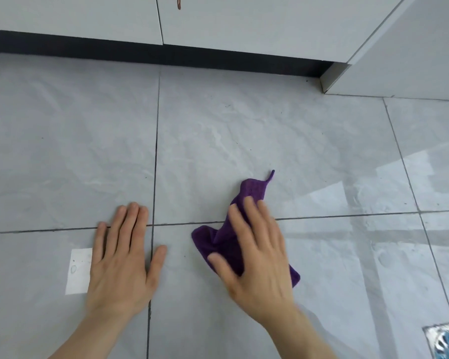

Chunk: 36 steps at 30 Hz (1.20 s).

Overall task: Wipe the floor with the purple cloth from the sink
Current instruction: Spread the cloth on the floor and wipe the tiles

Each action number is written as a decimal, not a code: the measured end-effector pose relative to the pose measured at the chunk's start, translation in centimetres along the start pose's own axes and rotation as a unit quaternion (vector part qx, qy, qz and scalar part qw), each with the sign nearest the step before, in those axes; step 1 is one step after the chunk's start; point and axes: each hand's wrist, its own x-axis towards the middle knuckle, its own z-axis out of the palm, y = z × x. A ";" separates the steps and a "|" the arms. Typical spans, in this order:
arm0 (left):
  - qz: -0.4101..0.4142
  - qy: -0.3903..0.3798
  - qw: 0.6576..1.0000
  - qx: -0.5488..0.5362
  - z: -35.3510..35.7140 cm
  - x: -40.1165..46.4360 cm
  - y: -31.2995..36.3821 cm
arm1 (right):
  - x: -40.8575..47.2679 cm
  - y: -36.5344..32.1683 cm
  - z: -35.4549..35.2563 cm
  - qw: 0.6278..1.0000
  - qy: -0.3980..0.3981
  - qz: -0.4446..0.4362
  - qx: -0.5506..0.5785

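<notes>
A crumpled purple cloth (219,240) lies on the grey tiled floor (244,130), across a grout line. My right hand (257,257) presses flat on top of the cloth with its fingers spread, and it looks slightly blurred. A small loop sticks out of the cloth's far corner. My left hand (122,257) rests flat on the bare tiles to the left of the cloth, fingers together, holding nothing.
White cabinet doors (88,16) with a dark kick board (166,55) run along the far side. A white panel (405,60) stands at the far right. A floor drain (446,340) sits at the bottom right corner. A bright patch of light lies beside my left hand.
</notes>
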 end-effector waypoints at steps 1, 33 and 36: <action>0.001 0.001 1.000 -0.001 0.0 0.0 0.0 | -0.1 0.8 1.1 0.998 -0.041 -0.028 -0.050; 0.004 0.004 1.000 -0.016 0.2 0.0 -0.1 | 1.4 -4.8 8.6 0.993 -0.042 -0.082 -0.079; -0.001 0.007 1.000 -0.021 0.1 0.1 -0.1 | -2.6 -4.0 8.4 0.984 -0.073 -0.138 -0.089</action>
